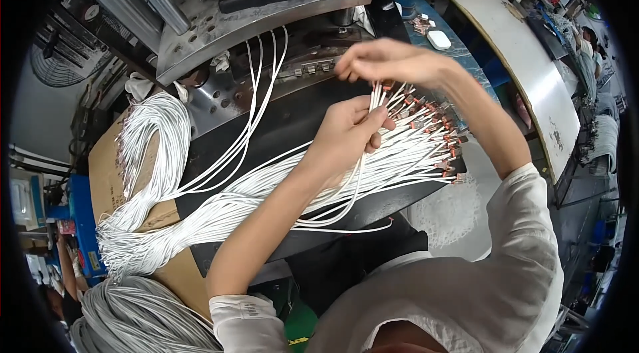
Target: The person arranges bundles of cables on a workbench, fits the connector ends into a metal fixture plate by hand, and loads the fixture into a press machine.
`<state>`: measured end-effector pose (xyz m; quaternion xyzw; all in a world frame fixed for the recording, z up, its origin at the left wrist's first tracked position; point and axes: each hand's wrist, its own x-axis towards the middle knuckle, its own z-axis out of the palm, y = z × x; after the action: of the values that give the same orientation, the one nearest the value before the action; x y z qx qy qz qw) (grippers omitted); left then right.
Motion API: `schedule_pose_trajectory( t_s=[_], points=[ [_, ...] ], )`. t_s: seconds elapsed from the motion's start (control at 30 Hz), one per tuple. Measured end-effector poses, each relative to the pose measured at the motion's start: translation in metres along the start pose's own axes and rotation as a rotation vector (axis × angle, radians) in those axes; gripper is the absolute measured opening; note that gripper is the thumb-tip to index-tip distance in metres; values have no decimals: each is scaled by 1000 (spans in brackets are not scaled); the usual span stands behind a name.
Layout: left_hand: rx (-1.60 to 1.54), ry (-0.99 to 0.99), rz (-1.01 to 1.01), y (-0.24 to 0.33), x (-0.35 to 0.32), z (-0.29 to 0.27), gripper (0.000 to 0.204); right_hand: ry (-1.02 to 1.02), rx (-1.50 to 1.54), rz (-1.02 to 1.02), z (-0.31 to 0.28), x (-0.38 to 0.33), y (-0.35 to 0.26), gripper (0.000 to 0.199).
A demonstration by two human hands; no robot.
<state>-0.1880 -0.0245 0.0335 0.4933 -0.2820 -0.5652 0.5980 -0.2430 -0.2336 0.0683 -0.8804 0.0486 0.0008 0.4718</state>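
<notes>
Several white cables pass through my left hand (349, 132), which is closed around them just below their ends, over the middle of the bench. Just above and to the right, my right hand (399, 63) hovers over those cable ends with bent fingers. Its fingertips are smeared by motion, so whether they grip anything is unclear. Beneath both hands lies a large bundle of white cables (266, 186), fanned toward the right, with orange and metallic connectors (442, 130) on its ends. A few separate cables (256, 100) run up into the machine at the back.
A metal press (266, 3) with thick posts stands at the back, above a small metal fixture (311, 70). The cable bundle lies on a black work surface (279, 116) and cardboard (106, 160). Grey cable coils (140, 320) sit front left. A white-topped table (512, 53) stands right.
</notes>
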Motion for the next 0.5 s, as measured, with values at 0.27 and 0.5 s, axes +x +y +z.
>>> schedule_pose_trajectory(
  t_s=[0.27, 0.5],
  points=[
    [69, 222, 47, 9, -41, -38, 22, 181, -687, 99, 47, 39, 12, 54],
    [-68, 294, 61, 5, -44, -45, 22, 248, -788, -58, 75, 19, 2, 32]
  ],
)
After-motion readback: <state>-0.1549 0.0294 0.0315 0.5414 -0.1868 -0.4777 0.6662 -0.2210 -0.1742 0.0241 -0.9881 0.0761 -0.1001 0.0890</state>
